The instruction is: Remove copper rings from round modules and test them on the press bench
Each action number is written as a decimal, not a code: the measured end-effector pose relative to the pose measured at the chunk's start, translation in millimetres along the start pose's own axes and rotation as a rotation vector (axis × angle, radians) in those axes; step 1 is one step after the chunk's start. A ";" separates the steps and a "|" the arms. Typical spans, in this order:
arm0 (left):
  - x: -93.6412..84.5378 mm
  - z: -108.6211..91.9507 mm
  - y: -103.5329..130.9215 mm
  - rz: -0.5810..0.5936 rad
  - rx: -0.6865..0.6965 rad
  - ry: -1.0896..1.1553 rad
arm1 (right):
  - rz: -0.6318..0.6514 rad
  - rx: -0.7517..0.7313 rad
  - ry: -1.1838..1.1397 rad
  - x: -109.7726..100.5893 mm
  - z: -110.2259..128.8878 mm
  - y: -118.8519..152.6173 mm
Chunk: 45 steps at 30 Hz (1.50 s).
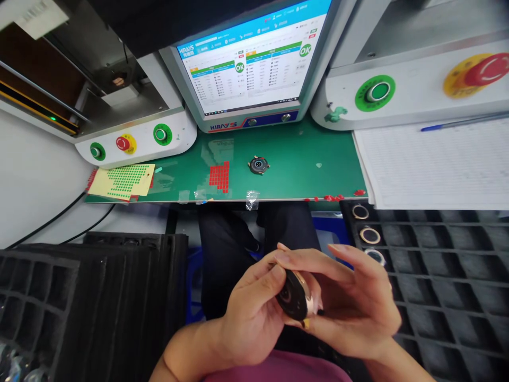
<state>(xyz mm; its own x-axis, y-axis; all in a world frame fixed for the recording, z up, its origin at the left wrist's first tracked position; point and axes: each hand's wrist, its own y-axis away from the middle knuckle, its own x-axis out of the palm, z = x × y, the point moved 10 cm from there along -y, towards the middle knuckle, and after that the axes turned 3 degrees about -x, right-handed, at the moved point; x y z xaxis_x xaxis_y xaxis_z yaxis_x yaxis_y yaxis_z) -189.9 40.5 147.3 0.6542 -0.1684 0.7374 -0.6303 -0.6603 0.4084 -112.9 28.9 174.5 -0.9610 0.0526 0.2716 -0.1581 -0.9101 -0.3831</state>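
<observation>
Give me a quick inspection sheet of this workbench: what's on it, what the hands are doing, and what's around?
Surface: green mat, with red and green sticker sheets.
Job's things: round gold-rimmed watch case held between both hands; a second round part lies on the mat.
Clutter: red sticker scraps along the mat's front edge; paper form with blue pen.
Hands: left hand and right hand both grip the case.
Cables: two black cables at left.
Surroundings: monitor showing OK marks; button panels with red stop buttons; black compartment trays either side, three rings in the right one.
</observation>
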 end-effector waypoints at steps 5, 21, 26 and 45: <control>5.7 2.0 -0.1 0.067 -0.011 0.102 | 0.015 -0.052 0.013 2.9 4.6 1.0; -11.2 -2.0 -49.5 0.015 -0.108 -0.123 | -0.023 -0.115 -0.006 -20.9 -21.5 -34.2; -37.9 -94.1 -96.5 -0.211 0.278 -1.336 | -0.277 -0.209 0.184 -69.3 -26.5 -46.7; -48.0 -137.3 -191.4 -0.038 0.298 -2.060 | -0.393 0.011 0.006 -101.0 -60.7 -51.1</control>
<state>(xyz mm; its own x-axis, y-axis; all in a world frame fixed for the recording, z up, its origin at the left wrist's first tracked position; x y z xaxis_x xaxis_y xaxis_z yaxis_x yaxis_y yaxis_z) -158.1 275.5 107.6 0.2019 -0.4017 -0.8932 -0.6747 -0.7182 0.1705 -21.6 95.0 113.1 -0.8292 0.4001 0.3903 -0.5115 -0.8246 -0.2417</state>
